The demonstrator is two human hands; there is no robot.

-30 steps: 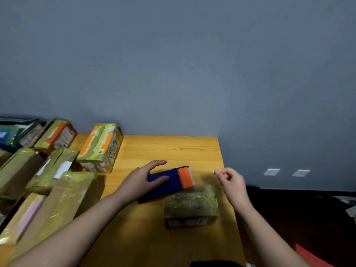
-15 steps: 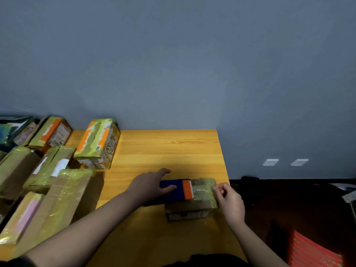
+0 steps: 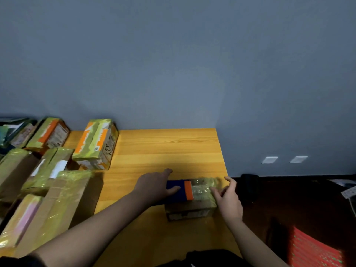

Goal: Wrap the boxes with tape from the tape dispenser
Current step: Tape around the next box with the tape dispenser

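A small cardboard box [image 3: 189, 211] wrapped in yellowish clear tape sits near the right edge of the wooden table [image 3: 163, 151]. A blue tape dispenser with an orange end [image 3: 183, 189] lies on the box's top left. My left hand [image 3: 154, 186] grips the dispenser's blue body. My right hand [image 3: 228, 199] rests on the box's right end, fingers spread and pressing the tape on its top.
Several taped cardboard boxes [image 3: 50, 205] crowd the left of the table, one with orange print [image 3: 96, 143] near the wall. The table's right edge drops to a dark floor. A red object [image 3: 314, 249] lies at the lower right.
My left hand brought the dispenser down onto the box and drew it leftward. My right hand dropped from the air onto the box's right end and opened its fingers.
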